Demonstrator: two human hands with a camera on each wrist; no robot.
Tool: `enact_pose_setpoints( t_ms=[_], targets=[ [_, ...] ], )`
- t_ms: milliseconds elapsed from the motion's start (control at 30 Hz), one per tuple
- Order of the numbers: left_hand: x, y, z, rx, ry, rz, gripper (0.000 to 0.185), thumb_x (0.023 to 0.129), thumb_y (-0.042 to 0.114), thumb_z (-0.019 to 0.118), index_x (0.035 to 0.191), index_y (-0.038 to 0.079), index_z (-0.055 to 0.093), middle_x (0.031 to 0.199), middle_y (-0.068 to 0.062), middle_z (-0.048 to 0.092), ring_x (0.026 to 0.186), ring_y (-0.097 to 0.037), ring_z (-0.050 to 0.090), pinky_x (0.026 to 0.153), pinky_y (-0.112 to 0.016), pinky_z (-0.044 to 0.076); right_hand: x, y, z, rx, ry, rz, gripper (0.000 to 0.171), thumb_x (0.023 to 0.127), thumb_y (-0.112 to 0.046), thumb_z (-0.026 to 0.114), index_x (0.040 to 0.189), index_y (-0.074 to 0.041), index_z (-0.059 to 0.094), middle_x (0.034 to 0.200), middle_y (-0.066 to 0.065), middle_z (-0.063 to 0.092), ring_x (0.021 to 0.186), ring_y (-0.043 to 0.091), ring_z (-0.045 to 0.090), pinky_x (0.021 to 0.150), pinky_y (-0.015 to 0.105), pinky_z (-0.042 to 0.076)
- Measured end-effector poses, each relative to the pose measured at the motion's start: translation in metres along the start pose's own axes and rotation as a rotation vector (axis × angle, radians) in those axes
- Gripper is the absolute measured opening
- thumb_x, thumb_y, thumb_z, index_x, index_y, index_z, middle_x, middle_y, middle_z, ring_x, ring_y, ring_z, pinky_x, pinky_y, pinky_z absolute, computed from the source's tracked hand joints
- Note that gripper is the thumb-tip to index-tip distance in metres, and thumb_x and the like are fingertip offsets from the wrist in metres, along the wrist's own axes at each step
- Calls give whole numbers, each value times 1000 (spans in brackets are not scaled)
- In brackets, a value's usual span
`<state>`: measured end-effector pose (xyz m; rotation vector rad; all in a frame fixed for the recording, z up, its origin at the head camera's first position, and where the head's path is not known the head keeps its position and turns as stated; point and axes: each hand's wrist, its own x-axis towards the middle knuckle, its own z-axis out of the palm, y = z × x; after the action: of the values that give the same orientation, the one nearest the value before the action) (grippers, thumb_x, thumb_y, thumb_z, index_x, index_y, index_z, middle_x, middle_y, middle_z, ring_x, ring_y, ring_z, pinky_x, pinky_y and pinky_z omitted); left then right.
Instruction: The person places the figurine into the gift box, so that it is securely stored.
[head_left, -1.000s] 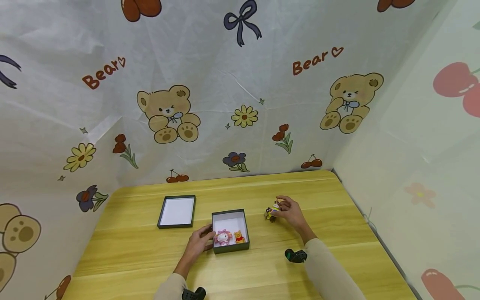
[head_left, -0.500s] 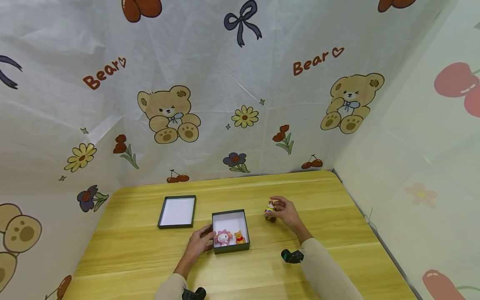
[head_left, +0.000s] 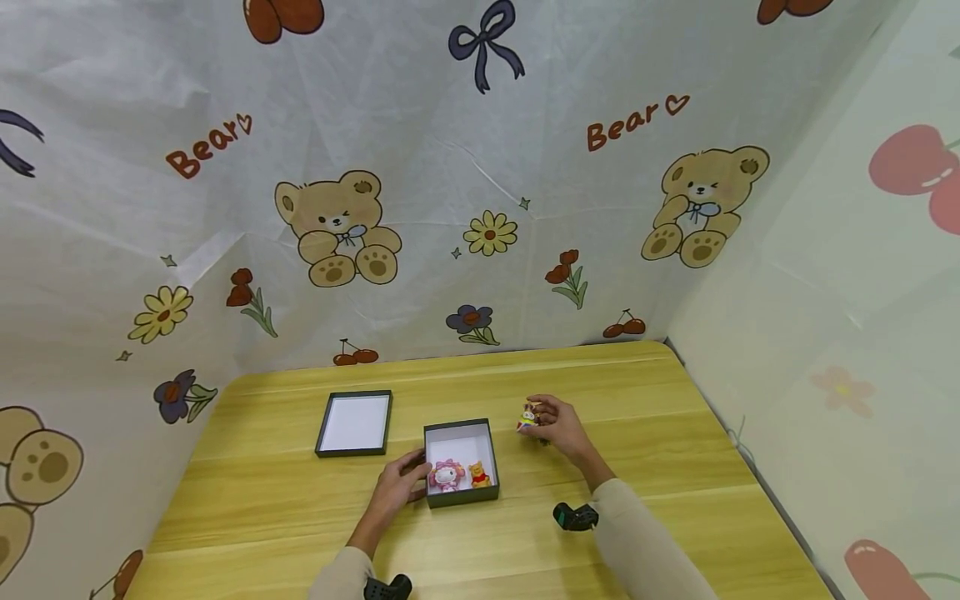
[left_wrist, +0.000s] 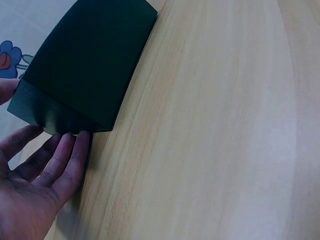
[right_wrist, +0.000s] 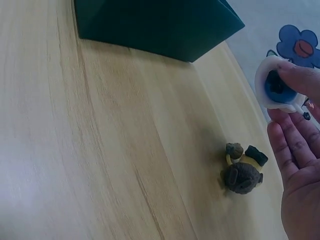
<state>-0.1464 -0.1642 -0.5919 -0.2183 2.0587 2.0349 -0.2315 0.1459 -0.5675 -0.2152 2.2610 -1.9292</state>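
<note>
Hands [head_left: 557, 423] before wall cloth [head_left: 450, 167] printed "Bear".

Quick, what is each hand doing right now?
Left hand: open, fingers against the dark box.
Right hand: pinching a small toy figure.

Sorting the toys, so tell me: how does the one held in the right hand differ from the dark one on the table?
The held toy is white and blue, pinched off the table in the right hand. The dark toy is brown with yellow, lying untouched on the table. Both are small figures outside the box.
</note>
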Motion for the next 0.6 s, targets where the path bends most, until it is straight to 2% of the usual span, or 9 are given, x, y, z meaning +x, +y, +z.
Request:
enact_pose_setpoints(
  t_ms=[300,600],
  targets=[
    [0,-2,-1,-3,-9,3,55,97,18,58,140,-12,39,138,-32,45,113,-30,56,83,-40,57,-2,-3,9,42,-37,30,56,78,6,75,130,5,52,118,23,58,91,18,62,69,21,54],
    [1,-2,0,-5,-1,16,54,98,16,56,139,-14,39,137,-33,45,114,-31,56,84,-40,56,-14,-32,15,36,-76,46,52,79,6,74,126,10,53,119,25,59,91,14,62,74,22,55]
  ],
)
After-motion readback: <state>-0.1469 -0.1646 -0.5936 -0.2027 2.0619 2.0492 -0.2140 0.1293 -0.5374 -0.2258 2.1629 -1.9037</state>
